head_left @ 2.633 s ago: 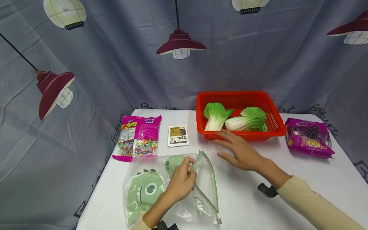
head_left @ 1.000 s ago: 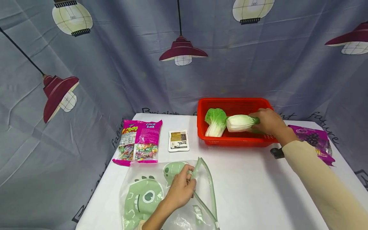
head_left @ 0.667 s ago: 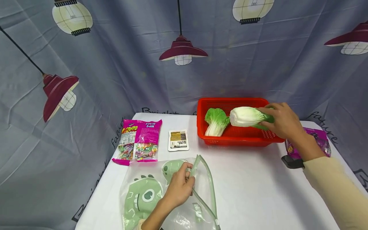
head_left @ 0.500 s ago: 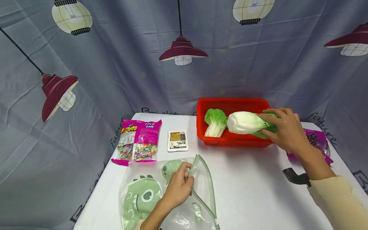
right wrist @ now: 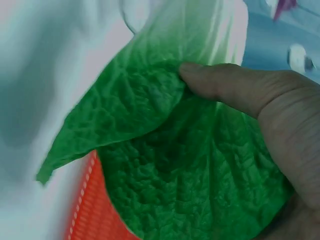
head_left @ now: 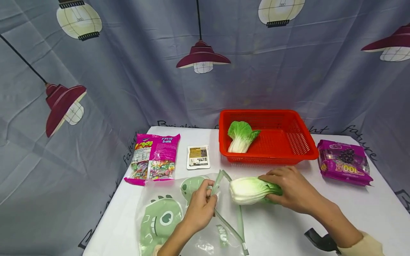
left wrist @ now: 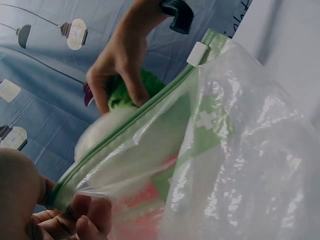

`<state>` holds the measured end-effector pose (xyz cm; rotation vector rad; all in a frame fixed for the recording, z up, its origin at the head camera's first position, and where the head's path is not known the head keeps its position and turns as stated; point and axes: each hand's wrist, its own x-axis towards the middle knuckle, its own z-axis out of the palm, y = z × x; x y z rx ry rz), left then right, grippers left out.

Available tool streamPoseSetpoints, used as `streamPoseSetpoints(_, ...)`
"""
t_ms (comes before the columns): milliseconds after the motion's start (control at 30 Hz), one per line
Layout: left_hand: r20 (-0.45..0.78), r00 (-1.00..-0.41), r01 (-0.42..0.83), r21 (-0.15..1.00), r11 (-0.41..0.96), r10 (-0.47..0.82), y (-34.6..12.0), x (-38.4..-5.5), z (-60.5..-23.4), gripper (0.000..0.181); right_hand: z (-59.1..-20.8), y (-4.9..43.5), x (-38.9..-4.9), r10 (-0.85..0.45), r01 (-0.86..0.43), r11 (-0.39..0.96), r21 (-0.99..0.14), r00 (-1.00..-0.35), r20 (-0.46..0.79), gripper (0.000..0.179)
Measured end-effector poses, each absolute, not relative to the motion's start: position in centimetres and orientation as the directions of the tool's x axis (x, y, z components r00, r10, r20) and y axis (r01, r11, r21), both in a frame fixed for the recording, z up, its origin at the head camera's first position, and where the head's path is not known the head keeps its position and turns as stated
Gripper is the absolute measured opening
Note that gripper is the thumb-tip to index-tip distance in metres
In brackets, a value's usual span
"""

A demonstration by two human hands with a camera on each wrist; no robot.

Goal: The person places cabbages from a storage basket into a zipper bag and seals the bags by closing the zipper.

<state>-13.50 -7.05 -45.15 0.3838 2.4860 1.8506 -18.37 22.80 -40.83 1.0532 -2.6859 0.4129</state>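
My left hand [head_left: 200, 208] pinches the edge of a clear zip bag [head_left: 205, 236] printed with green dinosaurs, its mouth parted toward the right. A white slider [left wrist: 198, 53] sits at one end of the green zip strip. My right hand [head_left: 293, 190] grips a bok choy [head_left: 248, 191] by its green leaves, the white base pointing left at the bag's mouth. In the right wrist view the thumb [right wrist: 225, 85] presses on the leaves [right wrist: 165, 130]. A second bok choy [head_left: 241, 137] lies in the red basket [head_left: 272, 156].
A pink candy bag [head_left: 155, 156] and a small white packet with a brown label [head_left: 198, 157] lie at the back left of the white table [head_left: 288, 231]. On the right, beside the basket, lies a purple package with grapes pictured [head_left: 344, 161]. A grey curtain [head_left: 144, 71] hangs behind.
My right hand reached into the basket, took one bok choy by its leaves, lifted it out and brought it forward and left to the bag's mouth. My left hand keeps its pinch on the bag.
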Motion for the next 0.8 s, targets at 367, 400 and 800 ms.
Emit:
streamPoseSetpoints(367,0.188,-0.959,0.243,0.930,0.276,0.211,-6.5,-13.1,-44.8,0.028,-41.8,17.7,-18.1,-0.711,-0.745,0.652,-0.139,-0.665,0.231,0.042)
streamPoseSetpoints(400,0.196,-0.957,0.252,0.927,0.280,0.212,-6.4,-13.0,-44.8,0.028,-41.7,17.3,-18.0,-0.709,-0.742,0.657,-0.135,-0.668,0.227,0.042)
streamPoseSetpoints(800,0.197,-0.949,0.267,0.916,0.298,0.244,-6.0,-12.8,-45.1,0.026,-43.1,15.3,-17.2,-0.704,-0.715,0.677,-0.175,-0.698,0.131,0.051)
